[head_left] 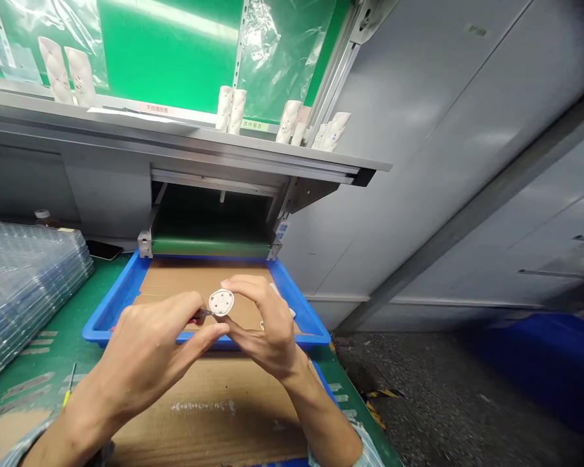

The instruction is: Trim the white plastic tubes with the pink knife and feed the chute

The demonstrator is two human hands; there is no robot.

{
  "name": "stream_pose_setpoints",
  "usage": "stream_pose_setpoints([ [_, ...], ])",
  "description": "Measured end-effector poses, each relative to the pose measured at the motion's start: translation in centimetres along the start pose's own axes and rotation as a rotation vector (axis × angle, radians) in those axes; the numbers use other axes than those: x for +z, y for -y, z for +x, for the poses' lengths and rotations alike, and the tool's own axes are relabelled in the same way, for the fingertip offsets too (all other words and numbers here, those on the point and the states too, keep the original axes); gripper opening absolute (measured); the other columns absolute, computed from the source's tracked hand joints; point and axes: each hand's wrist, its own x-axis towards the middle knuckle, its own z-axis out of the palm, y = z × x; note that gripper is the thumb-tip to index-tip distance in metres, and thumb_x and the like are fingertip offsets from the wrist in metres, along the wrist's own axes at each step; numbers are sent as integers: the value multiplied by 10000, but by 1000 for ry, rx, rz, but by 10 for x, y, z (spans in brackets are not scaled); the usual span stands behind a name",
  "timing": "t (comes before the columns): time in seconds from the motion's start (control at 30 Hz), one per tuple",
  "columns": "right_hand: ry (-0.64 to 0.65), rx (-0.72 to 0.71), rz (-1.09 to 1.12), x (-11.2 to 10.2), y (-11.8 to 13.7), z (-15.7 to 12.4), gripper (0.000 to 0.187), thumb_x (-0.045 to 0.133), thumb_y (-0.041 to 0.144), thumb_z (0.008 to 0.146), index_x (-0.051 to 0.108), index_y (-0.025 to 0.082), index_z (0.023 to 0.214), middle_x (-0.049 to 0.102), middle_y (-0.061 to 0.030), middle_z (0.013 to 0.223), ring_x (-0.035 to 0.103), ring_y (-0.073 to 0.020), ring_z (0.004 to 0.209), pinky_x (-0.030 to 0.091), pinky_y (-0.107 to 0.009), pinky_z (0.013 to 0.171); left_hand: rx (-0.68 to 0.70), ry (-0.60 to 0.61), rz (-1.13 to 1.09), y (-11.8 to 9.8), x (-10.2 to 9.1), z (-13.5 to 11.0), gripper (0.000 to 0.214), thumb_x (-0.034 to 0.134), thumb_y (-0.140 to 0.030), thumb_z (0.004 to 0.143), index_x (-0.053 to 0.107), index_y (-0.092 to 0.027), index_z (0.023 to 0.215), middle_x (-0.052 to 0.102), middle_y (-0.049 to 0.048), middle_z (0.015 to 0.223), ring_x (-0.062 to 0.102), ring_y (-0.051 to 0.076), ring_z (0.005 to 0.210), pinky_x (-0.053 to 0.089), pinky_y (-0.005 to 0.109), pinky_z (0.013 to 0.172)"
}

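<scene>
Between the thumb and fingers of my right hand is a small white plastic part, its round face with several holes turned towards me. My left hand is closed on a small red-handled tool that looks like nippers. Its dark metal tip meets the left edge of the white part, and most of its handle is hidden by my fingers. Both hands are above the near side of a blue tray lined with cardboard.
White pieces lie in the tray's right side, partly hidden. Behind it ends a green conveyor belt. Stacked clear plastic trays stand left, near a dark phone. A yellow-handled screwdriver lies front left. White patterned tubes line the shelf.
</scene>
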Motion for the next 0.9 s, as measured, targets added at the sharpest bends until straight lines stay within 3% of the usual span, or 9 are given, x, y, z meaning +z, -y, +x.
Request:
stream_pose_setpoints([
  [0.1, 144, 24, 135, -1, 1, 1, 438, 694, 126, 1011, 602, 195, 1434, 775, -123, 1225, 778, -240, 1120, 679, -359, 961, -6, -12, -43, 5, -4, 2, 347, 463, -497, 1167, 614, -241, 988, 690, -64, 745, 647, 119, 593, 411, 258, 568],
  [0.23, 256, 98, 227, 0, 0, -2, 464, 678, 200, 1057, 594, 211, 1513, 710, -132, 1310, 753, -230, 1175, 667, -348, 1012, 43, -25, -20, 11, -1, 1, 344, 466, -491, 1170, 604, -243, 977, 723, -63, 775, 676, 115, 618, 416, 252, 573],
  [0.33, 270, 118, 227, -1, -3, -4, 450, 687, 258, 1078, 612, 236, 1522, 704, -117, 1276, 757, -221, 1148, 665, -344, 1016, 62, -40, 76, 14, 2, -1, 424, 456, -571, 1155, 616, -227, 964, 750, -36, 797, 687, 133, 606, 417, 270, 572],
  [0.43, 273, 71, 257, -2, -4, -3, 512, 683, 185, 1066, 562, 230, 1562, 750, -117, 1317, 759, -221, 1202, 653, -344, 1058, 60, -38, 197, 14, 0, 0, 505, 414, -613, 1152, 625, -215, 924, 738, -17, 755, 673, 159, 566, 395, 304, 549],
  [0.6, 251, 46, 249, -3, -2, -1, 420, 679, 167, 1061, 617, 225, 1471, 783, -113, 1312, 777, -226, 1215, 671, -350, 1049, 79, -69, 291, 9, -4, 4, 604, 331, -634, 1161, 607, -214, 826, 687, -14, 661, 640, 155, 514, 360, 303, 517],
  [0.9, 225, 25, 258, -2, -2, -2, 438, 695, 123, 1037, 618, 214, 1458, 784, -119, 1310, 769, -226, 1233, 667, -365, 1068, 109, -92, 358, 7, -2, 4, 573, 345, -603, 1169, 594, -224, 818, 626, -23, 624, 614, 161, 500, 337, 318, 516],
])
